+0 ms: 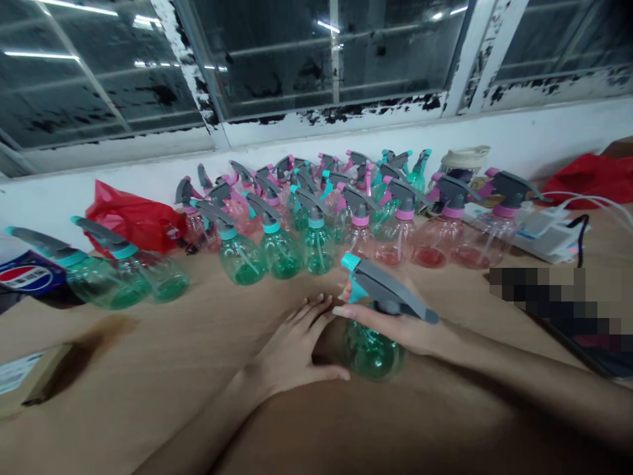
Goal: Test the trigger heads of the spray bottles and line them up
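My right hand (395, 323) is closed around the neck of a green spray bottle (373, 353) with a grey and turquoise trigger head. The bottle is upright, close to the table's near side. Just left of it, my left hand (297, 343) lies flat on the table with fingers spread and thumb pointing toward the bottle. Beyond my hands stand green spray bottles (285, 254) with turquoise collars and pink spray bottles (395, 244) with pink collars, several of each. Two more green spray bottles (165, 277) stand at the left.
A red plastic bag (131, 221) and a cola bottle (30, 274) are at the left, with a cardboard box (37, 376) nearer. To the right lie a white power strip (548, 231) with cables, a dark, partly blurred-out object (568, 336) and another red bag (593, 181). Windows rise behind.
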`<state>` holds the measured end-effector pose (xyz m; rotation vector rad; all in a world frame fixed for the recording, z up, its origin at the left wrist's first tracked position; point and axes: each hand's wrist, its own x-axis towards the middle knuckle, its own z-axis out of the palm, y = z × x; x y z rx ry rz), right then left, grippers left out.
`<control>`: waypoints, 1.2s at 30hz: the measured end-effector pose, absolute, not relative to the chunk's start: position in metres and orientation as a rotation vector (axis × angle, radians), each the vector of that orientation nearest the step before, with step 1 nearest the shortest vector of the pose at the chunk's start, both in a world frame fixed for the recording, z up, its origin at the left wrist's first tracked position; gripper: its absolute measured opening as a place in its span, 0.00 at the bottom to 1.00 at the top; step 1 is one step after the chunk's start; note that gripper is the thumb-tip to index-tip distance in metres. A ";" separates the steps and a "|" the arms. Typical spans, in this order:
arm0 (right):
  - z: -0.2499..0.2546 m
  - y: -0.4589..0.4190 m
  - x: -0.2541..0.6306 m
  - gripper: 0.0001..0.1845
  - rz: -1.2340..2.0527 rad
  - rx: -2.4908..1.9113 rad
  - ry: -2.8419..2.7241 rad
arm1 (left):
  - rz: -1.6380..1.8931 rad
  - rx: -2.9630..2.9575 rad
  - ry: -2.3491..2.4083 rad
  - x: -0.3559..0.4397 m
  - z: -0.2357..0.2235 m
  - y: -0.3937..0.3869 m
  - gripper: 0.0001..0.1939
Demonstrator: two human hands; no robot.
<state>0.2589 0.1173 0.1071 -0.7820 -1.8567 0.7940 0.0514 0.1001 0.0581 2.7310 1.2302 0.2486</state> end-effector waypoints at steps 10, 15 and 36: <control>0.105 0.116 0.263 0.22 0.790 -0.775 -1.865 | 0.260 2.730 1.220 0.050 0.056 0.100 0.50; 0.105 0.116 0.264 0.18 0.756 -0.772 -1.875 | 0.290 2.716 1.207 0.050 0.054 0.101 0.50; 0.102 0.115 0.261 0.11 0.809 -0.871 -1.869 | 0.255 2.749 1.218 0.053 0.055 0.098 0.50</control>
